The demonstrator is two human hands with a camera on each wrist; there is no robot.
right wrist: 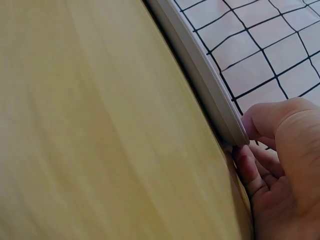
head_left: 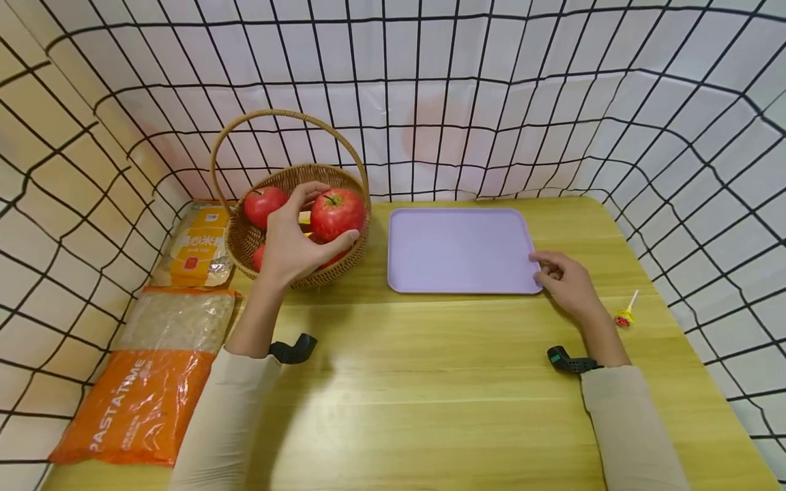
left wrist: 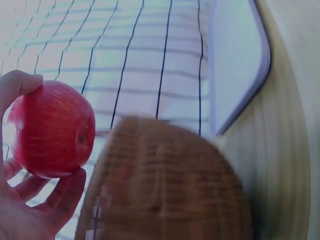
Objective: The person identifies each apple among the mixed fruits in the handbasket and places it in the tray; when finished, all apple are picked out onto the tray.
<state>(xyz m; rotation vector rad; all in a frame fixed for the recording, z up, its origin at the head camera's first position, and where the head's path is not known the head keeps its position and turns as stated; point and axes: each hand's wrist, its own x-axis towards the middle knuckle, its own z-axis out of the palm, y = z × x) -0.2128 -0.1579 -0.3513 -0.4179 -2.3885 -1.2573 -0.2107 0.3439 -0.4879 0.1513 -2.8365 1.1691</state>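
- In the head view, the left hand [head_left: 290, 247] and the held apple [head_left: 337, 215] are hiding part of the inside of the basket [head_left: 331, 274].
- A yellow thing [head_left: 304, 218] is peeking out there (showing too little to name).
- A lower apple [head_left: 334, 260] is lying partly behind that hand.
- Both sleeves [head_left: 217, 423] are running off the bottom edge.
- Small print on the orange bag [head_left: 153, 402] is coming out too fine to read.
- In the left wrist view, the basket is blurring and running past the bottom edge; the tray [head_left: 460, 249] is crossing the top edge.
- In the right wrist view, the right edge is cutting off the right hand [head_left: 570, 286].
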